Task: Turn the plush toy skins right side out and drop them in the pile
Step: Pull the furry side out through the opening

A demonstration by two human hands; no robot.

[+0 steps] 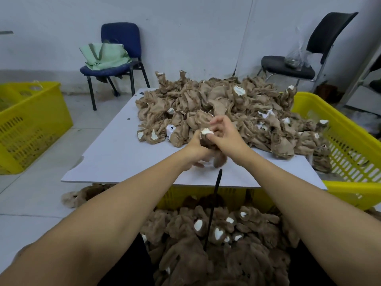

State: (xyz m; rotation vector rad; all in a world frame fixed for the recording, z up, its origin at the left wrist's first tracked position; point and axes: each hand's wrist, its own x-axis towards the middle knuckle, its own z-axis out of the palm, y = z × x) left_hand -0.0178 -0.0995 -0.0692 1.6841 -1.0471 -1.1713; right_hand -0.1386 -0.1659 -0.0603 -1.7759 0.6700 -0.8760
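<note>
Head view: both hands meeting above the near middle of the white counter (115, 153), working one brown plush toy skin (208, 141). Left hand (195, 149) under the skin, its grip clamped round the lower part; fingertips blurred near the counter top. Right hand (224, 133) on top, thumb and fingers pinching the skin beside its white patch; remaining fingers curled, partly hidden behind one another. Skin's shape hard to read, most of it covered by the two hands, a fuzzy end hanging just below them.

Behind the hands, a heap of inside-out skins (222, 108) covering the far half of the counter, spilling toward the yellow crate (350, 145) at right. Near edge of frame: pile of turned furry skins (216, 240), cut off at the bottom. Thin black rod (213, 207) upright before the counter edge, lower end lost in the pile. Second yellow crate (31, 124) cropped at left. Blue chair (121, 50) with a green bag (103, 56); black chair (305, 56) with a clear plastic bag (296, 56), contents unclear.
</note>
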